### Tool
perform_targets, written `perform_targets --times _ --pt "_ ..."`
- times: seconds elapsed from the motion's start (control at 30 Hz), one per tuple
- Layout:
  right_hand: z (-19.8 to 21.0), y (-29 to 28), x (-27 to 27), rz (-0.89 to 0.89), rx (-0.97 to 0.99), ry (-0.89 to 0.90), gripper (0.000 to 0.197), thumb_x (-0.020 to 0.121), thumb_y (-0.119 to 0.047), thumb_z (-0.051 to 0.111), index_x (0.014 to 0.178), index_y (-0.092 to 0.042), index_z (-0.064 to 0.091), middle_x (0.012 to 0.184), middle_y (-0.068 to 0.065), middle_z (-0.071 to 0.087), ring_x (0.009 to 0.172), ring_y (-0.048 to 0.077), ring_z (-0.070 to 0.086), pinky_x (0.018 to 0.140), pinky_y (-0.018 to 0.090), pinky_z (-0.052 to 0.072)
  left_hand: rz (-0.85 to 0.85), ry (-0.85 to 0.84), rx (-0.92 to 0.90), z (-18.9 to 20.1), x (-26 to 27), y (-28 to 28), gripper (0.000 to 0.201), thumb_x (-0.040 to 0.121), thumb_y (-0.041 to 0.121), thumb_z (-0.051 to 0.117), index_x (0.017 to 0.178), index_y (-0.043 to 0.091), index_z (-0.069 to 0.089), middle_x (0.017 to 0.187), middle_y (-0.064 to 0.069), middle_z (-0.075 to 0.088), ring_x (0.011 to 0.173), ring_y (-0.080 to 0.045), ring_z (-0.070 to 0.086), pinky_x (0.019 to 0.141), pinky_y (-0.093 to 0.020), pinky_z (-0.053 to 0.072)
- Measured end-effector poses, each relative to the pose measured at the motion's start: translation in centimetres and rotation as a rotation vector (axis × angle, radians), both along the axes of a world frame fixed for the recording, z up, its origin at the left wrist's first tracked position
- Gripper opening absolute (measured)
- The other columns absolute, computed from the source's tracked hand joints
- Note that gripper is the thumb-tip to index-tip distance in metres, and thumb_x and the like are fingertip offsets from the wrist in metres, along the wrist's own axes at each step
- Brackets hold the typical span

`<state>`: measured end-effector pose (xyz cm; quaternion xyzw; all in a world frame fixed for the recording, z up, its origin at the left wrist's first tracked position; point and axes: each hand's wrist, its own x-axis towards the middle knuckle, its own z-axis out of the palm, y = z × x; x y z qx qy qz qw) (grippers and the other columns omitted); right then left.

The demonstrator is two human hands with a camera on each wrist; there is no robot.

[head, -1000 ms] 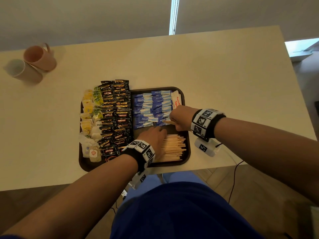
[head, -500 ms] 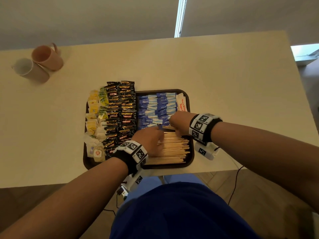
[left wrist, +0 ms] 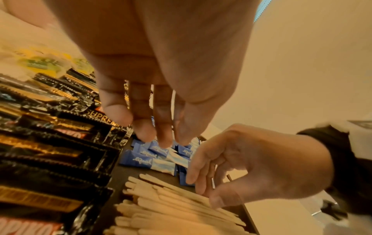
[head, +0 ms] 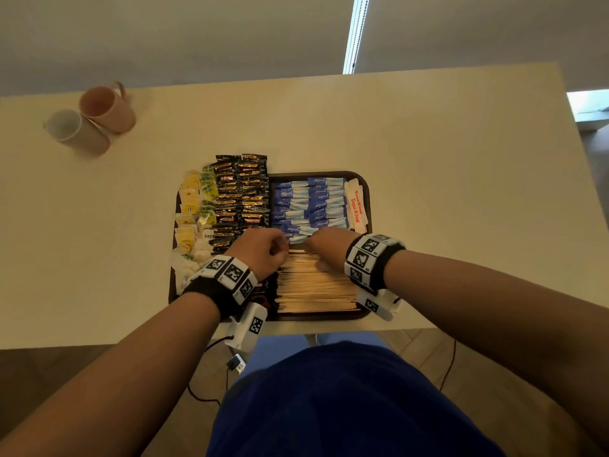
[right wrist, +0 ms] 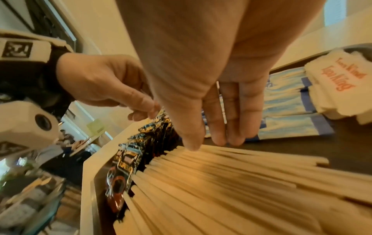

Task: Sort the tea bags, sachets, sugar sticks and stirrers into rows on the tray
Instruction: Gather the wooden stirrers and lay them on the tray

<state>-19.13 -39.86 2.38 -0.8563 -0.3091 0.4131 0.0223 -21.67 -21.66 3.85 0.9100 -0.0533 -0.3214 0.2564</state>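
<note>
**Over the stirrers, two hands meet on the tray**

Under both sets of fingers lies a dark brown tray [head: 368, 192] full of small things. The left hand [head: 260, 250] hangs over the middle of the tray. Its fingers [left wrist: 164, 127] point down, nearly straight and close together, and they hold nothing. Just past their tips lie the blue Equal sugar sticks [head: 309, 202], set in rows. The right hand [head: 329, 247] is close beside the left one. Its fingers [right wrist: 231, 120] are straight and pressed together, with the thumb alongside. Their tips rest at the far edge of the wooden stirrers [head: 316, 285], which lie side by side in a flat pile below both hands. Whether the tips press on a stick cannot be told. To the left of the left fingers lie the black coffee sachets [head: 240, 196], and past those the yellow tea bags [head: 191, 206]. To the right of the right fingers sit white Tapa King packets [head: 356, 206]. Far off on the cream table [head: 428, 159] stand two mugs [head: 95, 118].
</note>
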Motion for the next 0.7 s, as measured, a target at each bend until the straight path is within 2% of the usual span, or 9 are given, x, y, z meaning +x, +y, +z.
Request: perform_targets --times 0.1,0.2,0.27,0.37,0.5,0.57,0.63,0.7 --pt "-0.5 -1.6 -0.6 -0.135 0.089 0.027 0.026 0.095 -0.011 0.059 0.121 -0.015 0.061 0.111 0.005 0.063 0.109 0.027 0.061 0.091 0.033 0.049 0.006 0.012 -0.015 0.2 0.0 0.2 0.005 0.092 0.02 0.067 0.094 0.025 0.067 0.09 0.011 0.065 0.088 -0.009 0.062 0.082 -0.026 0.05" --pt "-0.6 -3.5 -1.1 -0.289 0.156 -0.02 0.03 0.095 -0.007 0.058 0.121 -0.02 0.063 0.117 0.002 0.064 0.111 0.021 0.061 0.096 0.031 0.049 0.004 0.013 -0.034 0.4 0.2 0.5 0.008 0.092 0.02 0.068 0.093 0.028 0.064 0.093 0.01 0.066 0.09 -0.009 0.062 0.084 -0.026 0.05" --pt "-0.5 -4.5 -1.7 -0.347 0.163 -0.07 0.03 0.095 -0.018 0.061 0.125 -0.019 0.061 0.124 0.002 0.062 0.116 0.021 0.057 0.101 0.035 0.047 -0.005 0.001 -0.043 0.5 0.4 0.9 0.009 0.092 0.02 0.069 0.091 0.028 0.064 0.091 0.012 0.065 0.089 -0.008 0.062 0.082 -0.025 0.05" --pt "-0.6 -4.7 -3.2 -0.275 0.076 -0.058 0.04 0.092 -0.039 0.062 0.125 -0.017 0.058 0.127 0.003 0.056 0.118 0.021 0.053 0.102 0.036 0.045 -0.043 -0.016 -0.048 0.8 0.6 1.6 0.008 0.092 0.02 0.069 0.092 0.027 0.065 0.089 0.013 0.061 0.088 -0.008 0.059 0.079 -0.023 0.045" --pt "-1.0 -3.4 -4.6 -0.267 0.104 -0.058 0.037 0.092 -0.038 0.061 0.119 -0.013 0.06 0.124 0.004 0.057 0.117 0.023 0.054 0.099 0.035 0.046 -0.097 -0.038 -0.052 1.0 1.1 2.6 0.005 0.092 0.02 0.068 0.096 0.023 0.067 0.09 0.011 0.061 0.086 -0.008 0.057 0.078 -0.024 0.045" --pt "-1.2 -2.8 -4.9 -0.29 0.141 -0.12 0.048 0.091 -0.045 0.062 0.126 -0.013 0.056 0.132 0.005 0.053 0.124 0.023 0.049 0.104 0.035 0.042 -0.117 -0.05 -0.059 0.9 1.3 3.2 0.005 0.092 0.02 0.068 0.093 0.024 0.066 0.088 0.011 0.062 0.085 -0.008 0.059 0.078 -0.025 0.047" --pt "-1.4 -1.8 -5.2 -0.271 0.112 -0.121 0.07 0.089 -0.055 0.061 0.142 -0.013 0.044 0.149 0.006 0.04 0.137 0.023 0.038 0.114 0.036 0.034 -0.139 -0.052 -0.063 0.6 1.4 3.9 0.007 0.092 0.021 0.069 0.09 0.027 0.065 0.087 0.011 0.063 0.086 -0.01 0.061 0.078 -0.026 0.049" --pt "-1.5 -0.4 -5.6 -0.237 0.09 -0.111 0.079 0.087 -0.06 0.06 0.146 -0.013 0.036 0.155 0.006 0.033 0.141 0.023 0.033 0.116 0.038 0.031 -0.166 -0.052 -0.071 0.4 1.6 4.5 0.01 0.091 0.021 0.069 0.088 0.029 0.064 0.087 0.012 0.064 0.086 -0.01 0.061 0.077 -0.025 0.048"
